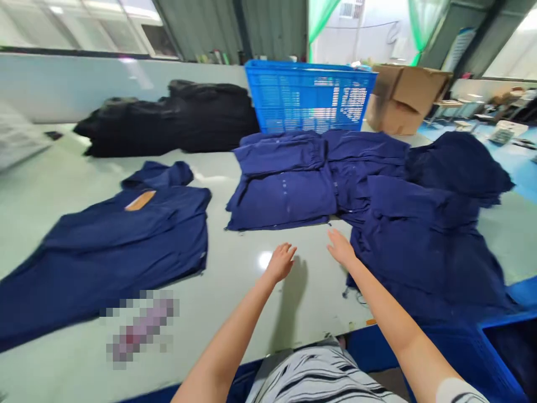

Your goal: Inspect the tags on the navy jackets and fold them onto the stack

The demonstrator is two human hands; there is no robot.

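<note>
My left hand [282,262] hovers over the pale tabletop, fingers loosely stretched with nothing in them. To its right, my right hand [341,247] is also open and holds nothing. Its fingers point at the lower edge of a stack of folded navy garments [285,193], without a clear sign of touching it. Beside my right forearm lies a wider pile of navy garments [419,246], with cords at its near left corner. On the left, navy trousers [126,240] are spread out, with an orange-brown tag [140,201] on top.
A blue plastic crate [310,98] and a cardboard box [406,95] stand at the back. Black bundled fabric [176,120] lies at the back left, a darker garment heap [459,168] at right. A pixelated purplish object [145,327] is near the front left.
</note>
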